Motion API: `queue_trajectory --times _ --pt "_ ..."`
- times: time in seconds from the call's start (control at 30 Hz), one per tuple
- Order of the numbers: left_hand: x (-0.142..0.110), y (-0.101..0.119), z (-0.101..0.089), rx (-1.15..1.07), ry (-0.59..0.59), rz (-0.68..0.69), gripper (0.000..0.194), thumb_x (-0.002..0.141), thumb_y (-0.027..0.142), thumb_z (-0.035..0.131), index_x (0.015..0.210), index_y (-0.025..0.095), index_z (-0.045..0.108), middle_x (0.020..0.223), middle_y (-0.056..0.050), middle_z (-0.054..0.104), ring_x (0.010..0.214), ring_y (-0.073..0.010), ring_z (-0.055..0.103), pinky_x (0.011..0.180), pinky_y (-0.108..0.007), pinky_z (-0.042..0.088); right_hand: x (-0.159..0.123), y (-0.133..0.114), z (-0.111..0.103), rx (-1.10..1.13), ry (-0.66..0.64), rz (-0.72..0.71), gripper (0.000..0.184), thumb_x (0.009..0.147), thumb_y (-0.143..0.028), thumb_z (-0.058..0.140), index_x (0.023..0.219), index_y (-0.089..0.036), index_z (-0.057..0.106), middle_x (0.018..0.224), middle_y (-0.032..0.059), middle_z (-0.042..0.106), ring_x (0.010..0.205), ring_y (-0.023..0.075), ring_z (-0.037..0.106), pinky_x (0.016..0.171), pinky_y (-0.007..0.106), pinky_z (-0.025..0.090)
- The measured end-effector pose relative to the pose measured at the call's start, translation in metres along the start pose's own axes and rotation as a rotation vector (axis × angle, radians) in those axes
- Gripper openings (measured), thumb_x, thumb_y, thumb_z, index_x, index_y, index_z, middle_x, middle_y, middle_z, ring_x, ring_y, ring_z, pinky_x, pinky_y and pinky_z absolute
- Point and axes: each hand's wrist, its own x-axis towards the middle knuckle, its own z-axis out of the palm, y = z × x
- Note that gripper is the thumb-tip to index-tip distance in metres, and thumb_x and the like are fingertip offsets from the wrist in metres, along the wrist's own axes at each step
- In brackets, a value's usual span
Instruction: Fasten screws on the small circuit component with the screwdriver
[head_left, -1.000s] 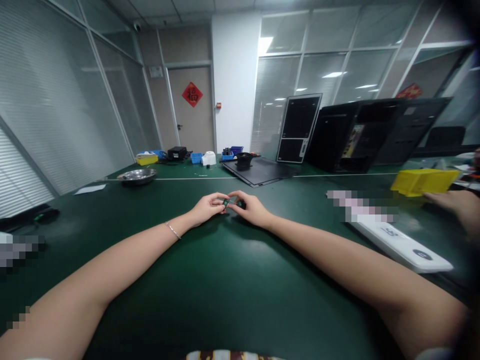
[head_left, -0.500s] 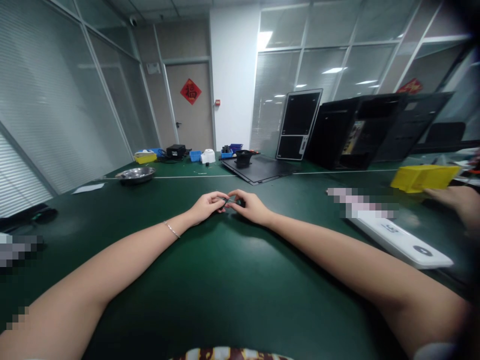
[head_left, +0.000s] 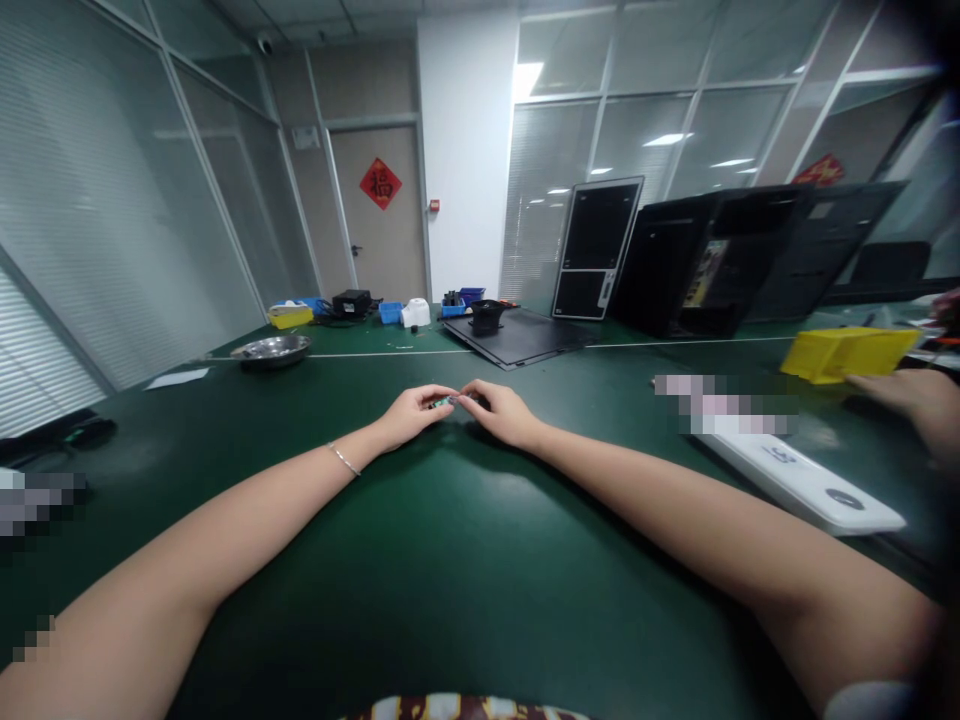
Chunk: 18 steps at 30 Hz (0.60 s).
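Observation:
My left hand (head_left: pixel 409 416) is closed around a small green piece (head_left: pixel 441 404) that looks like a circuit board with a silvery end. The thumb and fingertips of my right hand (head_left: pixel 506 415) pinch at that silvery end, so the two hands meet fingertip to fingertip. Both are held just above the green table (head_left: pixel 465 560), in front of the black flat panel (head_left: pixel 517 345). Much of the small piece is hidden by the fingers.
A metal bowl (head_left: pixel 271 350) and a paper sheet (head_left: pixel 178 378) lie to the left. Behind are small bins and a black computer case (head_left: pixel 671 270). On the right lies a white device (head_left: pixel 810 478); another person's hand (head_left: pixel 896 390) touches a yellow bin (head_left: pixel 847 353).
Between my fingers the small piece has turned, and its green side now shows beside my left thumb. My arms stay in place. The other person's hand has barely moved.

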Motion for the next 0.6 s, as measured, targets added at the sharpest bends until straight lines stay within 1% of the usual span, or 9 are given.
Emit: queue_trajectory --times 0.07,0.13,0.23,0.33,0.5,0.6 --pt "-0.0008 0.001 -0.0005 0.112 0.018 0.026 0.036 0.082 0.033 0.067 0.112 0.014 0.07 0.104 -0.01 0.069 0.076 -0.0154 0.057 0.072 -0.029 0.044 0.0006 0.0019 0.0004 -0.037 0.005 -0.017 0.027 0.095 -0.038 0.049 0.089 -0.019 0.067 0.087 0.0045 0.07 0.078 0.0162 0.06 0.069 0.026 0.041" --pt "-0.0012 0.0013 -0.0004 0.186 0.041 0.031 0.035 0.084 0.034 0.065 0.113 0.015 0.07 0.099 -0.009 0.069 0.069 -0.0139 0.053 0.066 -0.028 0.042 0.001 0.0037 0.0009 -0.081 0.009 -0.027 0.028 0.095 -0.036 0.049 0.083 -0.019 0.067 0.083 0.0041 0.068 0.075 0.0157 0.058 0.067 0.025 0.039" --pt "0.0 -0.0011 0.0008 0.13 0.058 0.038 0.035 0.082 0.033 0.066 0.111 0.013 0.069 0.093 -0.008 0.069 0.067 -0.0139 0.053 0.065 -0.027 0.042 0.001 0.0045 0.0012 -0.13 0.003 -0.036 0.029 0.095 -0.037 0.049 0.08 -0.019 0.067 0.077 0.0032 0.065 0.07 0.0147 0.055 0.064 0.025 0.036" --pt "0.0017 -0.0049 0.0015 0.07 0.072 0.056 0.035 0.079 0.033 0.069 0.107 0.012 0.069 0.09 -0.007 0.069 0.068 -0.0141 0.055 0.064 -0.026 0.041 0.0003 0.0032 0.0012 -0.159 -0.005 -0.053 0.029 0.095 -0.037 0.049 0.08 -0.02 0.068 0.076 0.003 0.063 0.069 0.0146 0.055 0.062 0.025 0.035" --pt "0.0007 -0.0027 0.0009 0.185 0.103 0.076 0.033 0.079 0.035 0.069 0.105 0.014 0.072 0.074 -0.003 0.067 0.058 -0.0127 0.049 0.058 -0.025 0.038 -0.0007 0.0014 0.0007 -0.177 0.006 -0.049 0.029 0.095 -0.037 0.049 0.08 -0.02 0.068 0.077 0.0035 0.064 0.071 0.0154 0.056 0.061 0.025 0.034" --pt "-0.0005 -0.0001 0.0007 0.203 0.118 0.09 0.033 0.08 0.036 0.068 0.104 0.013 0.073 0.077 -0.004 0.069 0.059 -0.0131 0.05 0.059 -0.026 0.039 -0.0007 0.0019 0.0008 -0.194 0.007 -0.046 0.029 0.095 -0.037 0.049 0.079 -0.02 0.067 0.078 0.0039 0.064 0.071 0.0157 0.056 0.061 0.025 0.034"
